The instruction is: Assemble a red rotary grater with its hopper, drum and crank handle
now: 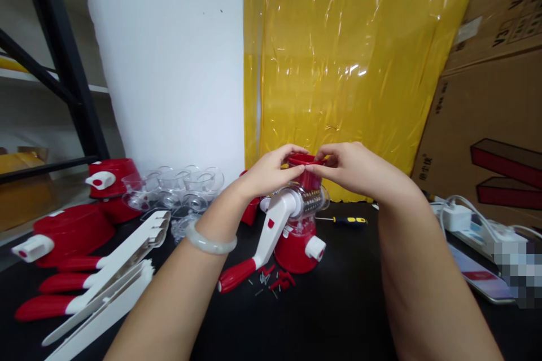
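Left hand (274,164): grasping the near and left side of the red top (311,180), thumb in front; a pale bangle (212,243) on the wrist.
Right hand (352,167): grasping the same top from the right, thumb close to the other; how firm either grip is, I can't tell.
Grater (304,227): upright on the black bench (339,310), right under both hands.
Crank (271,229): on the grater's left side, slanting down, red end lowest.
Screws (265,278): scattered before the base, among red clips (283,280).
Screwdriver (350,220): lying just right of the grater.
Over on the left: spare cranks (131,240), clear parts (186,185), red bases (80,231).
Far right: phone (483,277) beside the power strip.
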`<move>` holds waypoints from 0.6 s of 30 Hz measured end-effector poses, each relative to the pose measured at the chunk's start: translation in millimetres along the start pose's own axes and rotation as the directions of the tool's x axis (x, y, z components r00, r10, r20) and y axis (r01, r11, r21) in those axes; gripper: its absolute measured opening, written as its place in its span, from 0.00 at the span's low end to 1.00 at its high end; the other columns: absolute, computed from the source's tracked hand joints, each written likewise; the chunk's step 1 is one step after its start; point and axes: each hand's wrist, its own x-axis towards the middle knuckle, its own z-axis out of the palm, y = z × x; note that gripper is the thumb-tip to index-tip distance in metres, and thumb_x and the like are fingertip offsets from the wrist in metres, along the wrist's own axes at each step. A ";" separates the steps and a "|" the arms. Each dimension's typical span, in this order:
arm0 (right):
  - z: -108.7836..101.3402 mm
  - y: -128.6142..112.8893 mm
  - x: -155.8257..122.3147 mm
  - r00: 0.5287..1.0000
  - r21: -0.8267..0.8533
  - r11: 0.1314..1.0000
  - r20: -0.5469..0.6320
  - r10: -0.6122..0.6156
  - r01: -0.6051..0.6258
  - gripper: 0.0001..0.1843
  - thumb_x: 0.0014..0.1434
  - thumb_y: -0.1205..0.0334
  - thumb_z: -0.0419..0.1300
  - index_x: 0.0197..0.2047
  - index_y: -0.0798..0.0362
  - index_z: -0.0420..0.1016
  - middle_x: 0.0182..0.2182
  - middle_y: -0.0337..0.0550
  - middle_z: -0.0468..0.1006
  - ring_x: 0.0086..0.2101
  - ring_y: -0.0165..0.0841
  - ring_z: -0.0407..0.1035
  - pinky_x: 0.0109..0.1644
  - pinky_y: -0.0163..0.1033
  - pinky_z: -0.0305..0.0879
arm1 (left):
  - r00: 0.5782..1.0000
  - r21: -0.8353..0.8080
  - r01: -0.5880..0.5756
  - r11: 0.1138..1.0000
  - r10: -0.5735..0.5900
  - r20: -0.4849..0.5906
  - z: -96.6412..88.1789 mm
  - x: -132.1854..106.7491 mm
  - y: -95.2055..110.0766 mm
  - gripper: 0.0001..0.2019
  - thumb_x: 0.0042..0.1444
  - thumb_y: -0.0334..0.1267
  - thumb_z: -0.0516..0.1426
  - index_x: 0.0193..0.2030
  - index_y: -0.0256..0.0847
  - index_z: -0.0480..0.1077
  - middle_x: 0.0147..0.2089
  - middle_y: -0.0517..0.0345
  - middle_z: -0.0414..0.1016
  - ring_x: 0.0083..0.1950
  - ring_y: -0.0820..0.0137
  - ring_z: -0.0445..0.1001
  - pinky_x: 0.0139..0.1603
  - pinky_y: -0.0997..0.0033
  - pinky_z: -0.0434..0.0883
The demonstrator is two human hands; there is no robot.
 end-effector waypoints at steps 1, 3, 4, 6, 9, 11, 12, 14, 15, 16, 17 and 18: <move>0.0 0.0 -0.1 1.000 -0.002 1.000 0.001 0.001 -0.001 0.21 0.57 0.39 0.57 0.34 0.50 0.76 0.28 0.40 0.79 0.26 0.30 0.70 0.30 0.36 0.60 | 1.000 0.000 0.002 1.000 -0.002 0.002 -0.1 0.0 0.2 0.16 0.59 0.36 0.58 0.54 0.38 0.68 0.58 0.45 0.73 0.59 0.60 0.72 0.62 0.51 0.67; -0.4 -0.3 -0.6 1.000 -0.007 1.000 0.001 0.003 -0.003 0.21 0.57 0.40 0.57 0.33 0.50 0.76 0.28 0.40 0.79 0.26 0.30 0.70 0.30 0.36 0.60 | 1.000 0.001 0.003 1.000 -0.003 0.007 -0.5 0.2 0.3 0.16 0.59 0.36 0.58 0.55 0.38 0.68 0.58 0.45 0.73 0.59 0.60 0.72 0.62 0.51 0.67; -0.7 -0.7 -0.8 1.000 -0.008 1.000 0.000 0.005 -0.005 0.21 0.57 0.40 0.57 0.33 0.50 0.76 0.28 0.40 0.79 0.26 0.30 0.70 0.30 0.36 0.60 | 1.000 0.001 0.002 1.000 -0.002 0.009 -0.7 0.3 0.1 0.17 0.59 0.36 0.58 0.55 0.38 0.68 0.59 0.44 0.72 0.59 0.60 0.72 0.62 0.51 0.67; -1.2 -1.6 -1.4 1.000 -0.005 1.000 0.005 0.009 -0.009 0.21 0.57 0.40 0.57 0.33 0.50 0.76 0.28 0.41 0.79 0.26 0.30 0.70 0.29 0.36 0.60 | 1.000 -0.004 -0.007 1.000 0.007 0.014 -1.4 0.5 -0.7 0.17 0.59 0.36 0.58 0.55 0.38 0.68 0.59 0.44 0.72 0.59 0.60 0.72 0.62 0.51 0.67; -1.9 -3.0 -1.8 1.000 0.001 1.000 0.017 0.008 -0.008 0.22 0.57 0.39 0.57 0.33 0.51 0.76 0.28 0.41 0.79 0.25 0.30 0.70 0.29 0.37 0.59 | 0.999 -0.025 -0.021 0.999 0.021 0.033 -2.5 0.6 -2.0 0.17 0.59 0.35 0.58 0.55 0.38 0.68 0.58 0.45 0.72 0.58 0.61 0.72 0.62 0.52 0.67; -2.3 -3.7 -1.8 1.000 -0.001 1.000 0.022 0.008 -0.008 0.22 0.57 0.39 0.57 0.33 0.51 0.76 0.29 0.42 0.79 0.26 0.31 0.70 0.29 0.37 0.59 | 0.999 -0.032 -0.018 0.999 0.019 0.047 -3.0 0.5 -2.3 0.17 0.59 0.35 0.59 0.55 0.38 0.68 0.58 0.45 0.72 0.58 0.61 0.72 0.62 0.52 0.67; -2.5 -4.0 -1.7 1.000 -0.002 1.000 0.023 0.009 -0.009 0.22 0.57 0.39 0.57 0.33 0.51 0.77 0.29 0.42 0.79 0.27 0.31 0.70 0.30 0.37 0.60 | 0.999 -0.032 -0.015 0.999 0.017 0.050 -3.2 0.4 -2.2 0.17 0.59 0.35 0.59 0.55 0.38 0.67 0.59 0.45 0.72 0.58 0.61 0.72 0.62 0.52 0.66; -2.8 -4.4 -1.7 1.000 -0.006 1.000 0.026 0.016 -0.016 0.22 0.57 0.40 0.58 0.34 0.51 0.77 0.30 0.43 0.80 0.28 0.32 0.71 0.30 0.37 0.60 | 0.999 -0.029 -0.006 1.000 0.008 0.049 -3.3 0.4 -1.7 0.18 0.59 0.35 0.59 0.55 0.37 0.67 0.59 0.44 0.71 0.59 0.61 0.72 0.62 0.52 0.66; -2.9 -4.5 -1.8 1.000 -0.006 1.000 0.026 0.017 -0.017 0.22 0.56 0.40 0.58 0.34 0.51 0.78 0.30 0.43 0.80 0.28 0.32 0.71 0.30 0.37 0.60 | 0.999 -0.027 -0.001 1.000 0.003 0.047 -3.4 0.4 -1.3 0.18 0.59 0.36 0.59 0.56 0.37 0.67 0.59 0.44 0.71 0.59 0.60 0.71 0.62 0.51 0.66; -3.1 -4.6 -1.8 1.000 -0.005 1.000 0.026 0.017 -0.017 0.22 0.56 0.40 0.58 0.34 0.52 0.78 0.30 0.43 0.80 0.28 0.32 0.71 0.30 0.37 0.60 | 0.999 -0.025 0.002 1.000 -0.001 0.047 -3.4 0.5 -1.1 0.18 0.59 0.36 0.59 0.56 0.37 0.67 0.59 0.43 0.71 0.59 0.60 0.71 0.63 0.51 0.66; -3.1 -4.5 -1.9 1.000 -0.005 1.000 0.025 0.015 -0.014 0.22 0.57 0.40 0.58 0.34 0.52 0.78 0.30 0.44 0.80 0.28 0.32 0.71 0.30 0.37 0.60 | 0.999 -0.024 0.002 1.000 0.000 0.050 -3.4 0.7 -0.9 0.18 0.59 0.36 0.59 0.55 0.37 0.67 0.59 0.43 0.71 0.59 0.60 0.71 0.63 0.51 0.65; -3.2 -4.5 -1.9 1.000 -0.005 1.000 0.023 0.011 -0.011 0.22 0.57 0.40 0.58 0.34 0.52 0.78 0.30 0.44 0.80 0.28 0.32 0.70 0.30 0.37 0.60 | 0.998 -0.026 -0.003 1.000 0.004 0.055 -3.3 0.8 -1.0 0.18 0.59 0.36 0.59 0.55 0.37 0.68 0.59 0.44 0.71 0.59 0.60 0.71 0.63 0.51 0.65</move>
